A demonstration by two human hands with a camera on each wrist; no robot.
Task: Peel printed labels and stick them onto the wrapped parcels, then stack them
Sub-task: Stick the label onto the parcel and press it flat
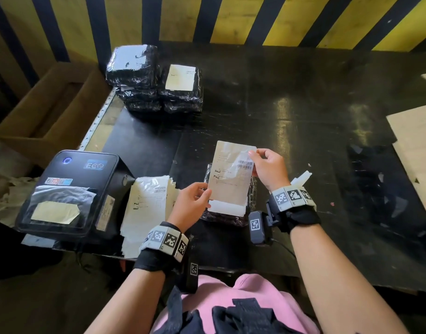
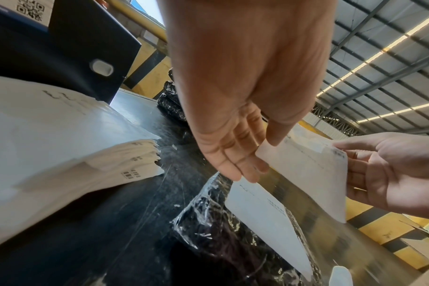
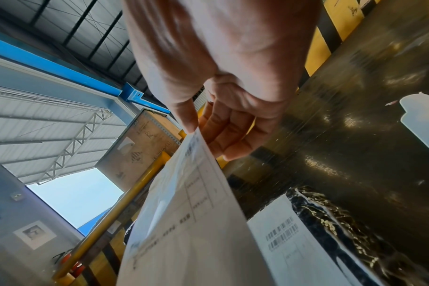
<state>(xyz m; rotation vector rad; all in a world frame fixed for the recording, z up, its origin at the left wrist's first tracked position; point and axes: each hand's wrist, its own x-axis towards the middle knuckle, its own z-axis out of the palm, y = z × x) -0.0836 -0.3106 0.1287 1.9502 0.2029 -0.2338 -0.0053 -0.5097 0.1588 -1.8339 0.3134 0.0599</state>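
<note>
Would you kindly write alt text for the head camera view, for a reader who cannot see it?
Over a dark table, the left hand and right hand pinch opposite edges of a printed label above a black wrapped parcel. A label printer and loose label stack sit left; labelled parcels are piled behind.

Yellow-and-black striped wall point(image 1: 231, 18) behind glossy black table point(image 1: 303, 104)

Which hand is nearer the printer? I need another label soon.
Left. The left hand holds the label just right of the printer; the right hand is farther right, across the label.
</note>
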